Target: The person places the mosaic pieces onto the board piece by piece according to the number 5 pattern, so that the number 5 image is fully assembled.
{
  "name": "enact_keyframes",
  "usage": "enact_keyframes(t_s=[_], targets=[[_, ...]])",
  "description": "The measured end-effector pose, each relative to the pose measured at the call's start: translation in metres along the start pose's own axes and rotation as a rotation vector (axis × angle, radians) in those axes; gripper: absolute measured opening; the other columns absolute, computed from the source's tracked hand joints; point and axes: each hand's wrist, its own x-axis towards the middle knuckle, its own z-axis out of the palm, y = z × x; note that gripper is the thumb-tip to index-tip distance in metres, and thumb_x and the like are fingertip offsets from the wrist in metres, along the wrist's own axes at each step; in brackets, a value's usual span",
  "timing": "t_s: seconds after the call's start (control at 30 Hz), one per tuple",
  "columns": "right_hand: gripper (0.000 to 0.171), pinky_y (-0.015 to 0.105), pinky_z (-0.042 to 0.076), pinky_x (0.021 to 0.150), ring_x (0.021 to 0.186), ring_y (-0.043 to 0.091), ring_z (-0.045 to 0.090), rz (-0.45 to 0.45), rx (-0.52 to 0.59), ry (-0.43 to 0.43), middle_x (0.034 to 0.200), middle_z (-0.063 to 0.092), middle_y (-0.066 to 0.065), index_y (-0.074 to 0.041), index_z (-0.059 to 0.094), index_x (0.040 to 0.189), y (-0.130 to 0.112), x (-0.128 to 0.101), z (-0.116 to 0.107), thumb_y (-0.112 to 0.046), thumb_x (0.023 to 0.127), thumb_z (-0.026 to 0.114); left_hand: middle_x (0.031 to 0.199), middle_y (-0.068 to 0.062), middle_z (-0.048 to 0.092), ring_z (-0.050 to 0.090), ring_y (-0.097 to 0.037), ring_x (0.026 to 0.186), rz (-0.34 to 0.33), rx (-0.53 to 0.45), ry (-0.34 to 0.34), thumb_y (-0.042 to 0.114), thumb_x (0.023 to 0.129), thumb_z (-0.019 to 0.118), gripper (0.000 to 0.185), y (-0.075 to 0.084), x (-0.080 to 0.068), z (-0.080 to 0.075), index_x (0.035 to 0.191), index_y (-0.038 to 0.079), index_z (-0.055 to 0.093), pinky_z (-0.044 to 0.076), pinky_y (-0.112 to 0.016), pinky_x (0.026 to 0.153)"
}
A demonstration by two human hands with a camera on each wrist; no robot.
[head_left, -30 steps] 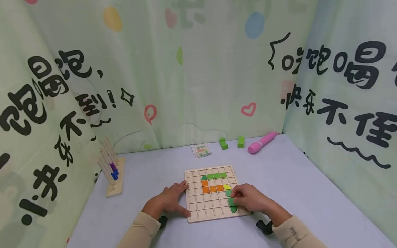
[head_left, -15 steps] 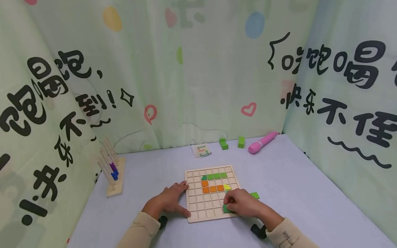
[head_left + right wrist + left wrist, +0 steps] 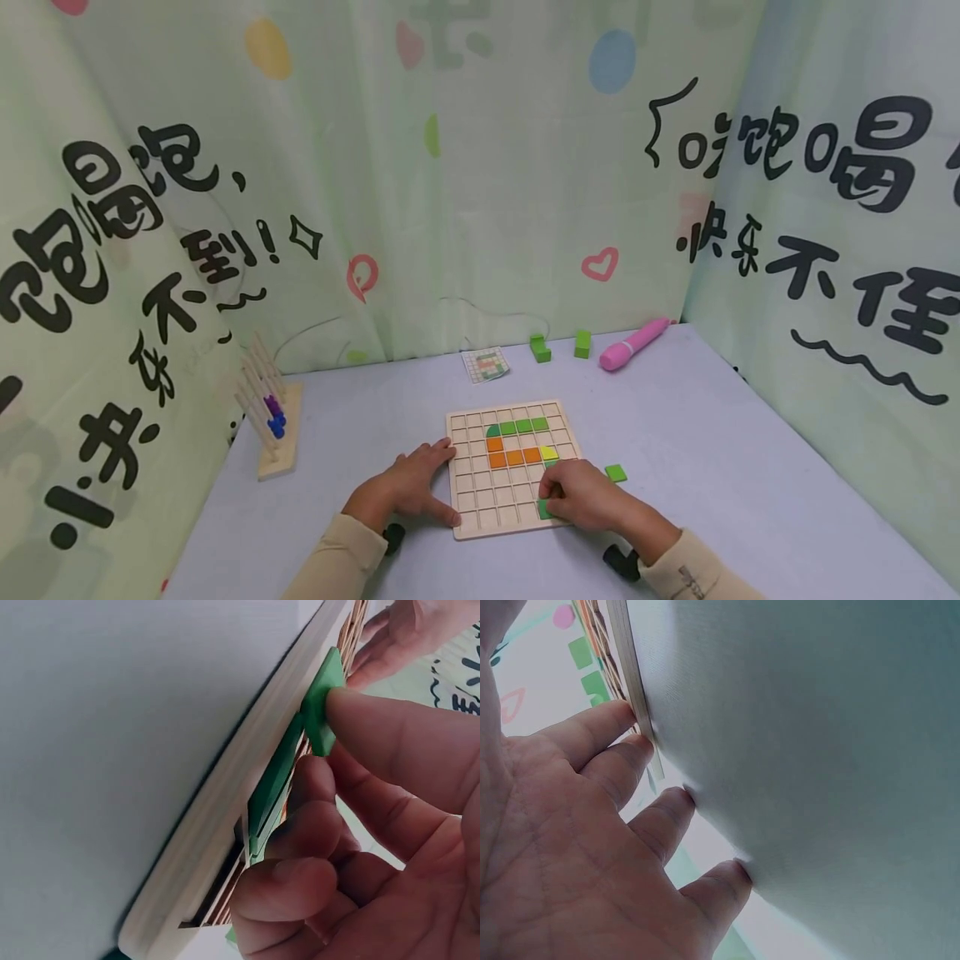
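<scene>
Pale unfinished wooden grid board; matt painted green tile; matt, finely textured grey desk; thin printed cloth curtain; glossy pink plastic pen.

left curtain — black Chinese script, "不到!" legible | right curtain — "泡泡喝", "快乐不住" | sleeve cuff — print too small to read

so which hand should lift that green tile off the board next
Right. The right hand already pinches the green tile at the board's near edge, while the left hand rests flat, steadying its left side.
</scene>
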Motion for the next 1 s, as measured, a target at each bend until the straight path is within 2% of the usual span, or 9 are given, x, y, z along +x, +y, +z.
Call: enact_keyframes(t_s=[0.17, 0.43, 0.73, 1.0], targets=[[0.012, 0.025, 0.043, 0.063, 0.072, 0.009, 0.051, 0.019, -0.038, 0.000, 0.079, 0.058, -0.007, -0.014, 0.071, 0.085, -0.001, -0.001, 0.002, -0.002, 0.087, 0.074, 0.171, -0.004, 0.030, 0.025, -0.039, 0.157, 0.003, -0.005, -0.001, 0.046, 0.071, 0.095, 0.108, -0.001, 0.001, 0.000, 0.158, 0.013, 0.043, 0.023, -0.067, 0.124], [0.003, 0.025, 0.043, 0.065, 0.077, 0.012, 0.053, 0.065, 0.005, 0.036, 0.081, 0.059, -0.006, -0.011, 0.071, 0.094, 0.005, -0.005, -0.007, -0.008, 0.093, 0.071, 0.171, -0.002, 0.030, 0.025, -0.039, 0.158, 0.001, 0.007, 0.004, 0.048, 0.070, 0.095, 0.108, -0.003, 0.003, 0.002, 0.158, 0.014, 0.042, 0.023, -0.067, 0.124], [0.011, 0.024, 0.046, 0.066, 0.079, 0.013, 0.054, 0.149, 0.039, 0.096, 0.087, 0.063, -0.004, -0.010, 0.071, 0.101, 0.022, -0.018, -0.029, -0.003, 0.094, 0.064, 0.170, -0.005, 0.031, 0.027, -0.040, 0.157, 0.025, 0.013, 0.009, 0.046, 0.071, 0.095, 0.107, -0.003, 0.002, 0.002, 0.158, 0.011, 0.043, 0.024, -0.068, 0.123], [0.012, 0.027, 0.050, 0.071, 0.083, 0.014, 0.055, 0.235, -0.001, 0.107, 0.090, 0.065, -0.003, -0.009, 0.073, 0.102, 0.039, -0.026, -0.042, -0.004, 0.092, 0.070, 0.170, -0.006, 0.031, 0.028, -0.040, 0.156, 0.028, 0.015, 0.016, 0.047, 0.071, 0.095, 0.107, -0.002, 0.001, 0.000, 0.158, 0.011, 0.043, 0.024, -0.069, 0.123]])
